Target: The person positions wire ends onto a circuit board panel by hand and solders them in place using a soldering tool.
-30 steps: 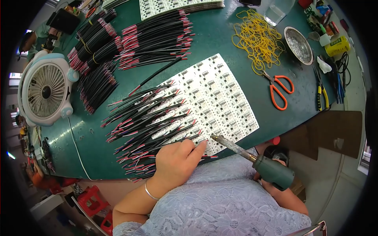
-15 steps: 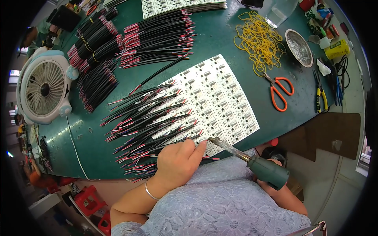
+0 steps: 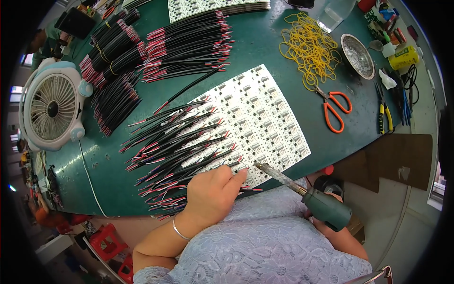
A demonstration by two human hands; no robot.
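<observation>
A white circuit board panel [image 3: 279, 128] with rows of small parts lies at the table's near side. Short black cables [image 3: 189, 138] with stripped red and white ends lie in rows across its left part. At the panel's near edge, my left hand [image 3: 213, 193] is closed with thumb and forefinger pinched on a cable end, mostly hidden by the fingers. My right hand [image 3: 319, 225] grips the green handle of a soldering iron [image 3: 326, 208], which partly hides the fingers. The iron's tip points left, over the panel and a little right of my left thumb.
Bundled black cables [image 3: 189, 45] lie at the back left, beside a white fan [image 3: 53, 110]. To the right are yellow rubber bands [image 3: 309, 49], orange-handled scissors [image 3: 335, 111], a metal bowl [image 3: 358, 57] and pliers [image 3: 384, 111]. More panels [image 3: 217, 8] are stacked at the back.
The soldering iron's tip has moved slightly right, away from my left fingertips, and its handle has shifted right and down. My left hand stays nearly in place.
</observation>
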